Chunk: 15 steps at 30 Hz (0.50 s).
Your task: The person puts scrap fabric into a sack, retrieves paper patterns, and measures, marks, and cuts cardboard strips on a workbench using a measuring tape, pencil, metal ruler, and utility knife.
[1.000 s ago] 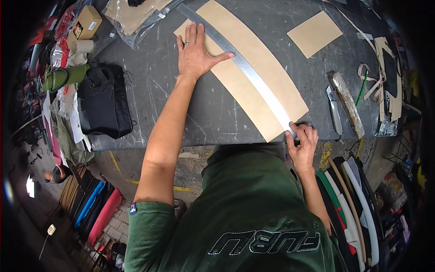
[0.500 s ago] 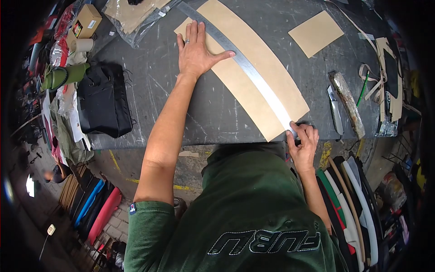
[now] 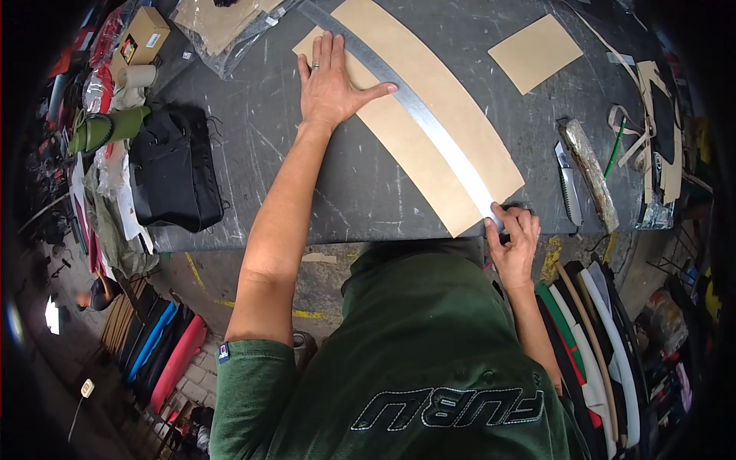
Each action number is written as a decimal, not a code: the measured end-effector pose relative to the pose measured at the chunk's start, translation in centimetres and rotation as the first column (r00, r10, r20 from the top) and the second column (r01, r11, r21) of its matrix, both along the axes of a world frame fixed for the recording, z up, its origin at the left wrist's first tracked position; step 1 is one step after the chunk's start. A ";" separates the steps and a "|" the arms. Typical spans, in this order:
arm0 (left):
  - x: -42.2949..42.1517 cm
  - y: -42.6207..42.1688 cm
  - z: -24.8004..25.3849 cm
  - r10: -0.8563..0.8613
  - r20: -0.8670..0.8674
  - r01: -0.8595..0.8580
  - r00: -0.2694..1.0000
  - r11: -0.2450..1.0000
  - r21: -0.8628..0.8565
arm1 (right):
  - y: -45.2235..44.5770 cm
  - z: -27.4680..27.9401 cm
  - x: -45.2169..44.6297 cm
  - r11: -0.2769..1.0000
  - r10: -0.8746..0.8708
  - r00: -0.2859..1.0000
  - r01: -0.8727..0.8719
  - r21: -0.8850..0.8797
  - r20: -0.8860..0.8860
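A long metal ruler (image 3: pixel 429 123) lies lengthwise over a tan sheet of card or leather (image 3: pixel 460 100) on the dark worktable. My left hand (image 3: pixel 330 90) rests flat near the far end, its fingertips and spread thumb touching the ruler's left edge. At the near end, by the table's front edge, my right hand (image 3: pixel 515 239) grips the ruler's tip between thumb and fingers. Part of that tip is hidden by the fingers.
Right of the sheet are a smaller tan piece (image 3: pixel 535 54), a serrated knife (image 3: pixel 568 188), a wrapped bar (image 3: pixel 589 175) and a green pencil (image 3: pixel 615 147). A black bag (image 3: pixel 175 169) and a cardboard box (image 3: pixel 142 37) stand at left. Material rolls (image 3: pixel 606 337) are below right.
Both hands hold nearly the same place on the ruler. The view has shifted very slightly; nothing else visibly differs.
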<state>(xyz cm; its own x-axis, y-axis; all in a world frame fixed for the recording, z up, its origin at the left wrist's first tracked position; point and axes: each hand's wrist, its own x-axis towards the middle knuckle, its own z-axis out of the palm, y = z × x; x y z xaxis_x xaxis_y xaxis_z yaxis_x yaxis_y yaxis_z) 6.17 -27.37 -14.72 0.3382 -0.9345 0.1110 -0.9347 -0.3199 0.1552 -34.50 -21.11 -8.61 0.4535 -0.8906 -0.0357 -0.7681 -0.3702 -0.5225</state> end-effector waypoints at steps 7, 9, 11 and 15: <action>0.0 0.0 0.1 -0.008 -0.005 0.008 1.000 1.000 -0.014 | 0.0 -0.1 0.0 1.000 -0.005 1.000 0.005 -0.002 -0.001; 0.0 0.0 0.3 -0.016 -0.010 0.016 1.000 1.000 -0.020 | -0.1 -0.1 0.1 1.000 -0.005 1.000 0.005 -0.004 0.003; 0.4 0.1 0.5 -0.017 0.035 0.018 0.999 1.000 -0.015 | -0.1 -0.2 0.1 1.000 -0.027 0.999 0.027 -0.003 -0.018; 0.2 0.1 -0.3 -0.075 0.071 0.080 0.995 0.995 -0.059 | -0.1 -0.4 -0.3 0.999 -0.007 0.998 0.009 -0.039 0.056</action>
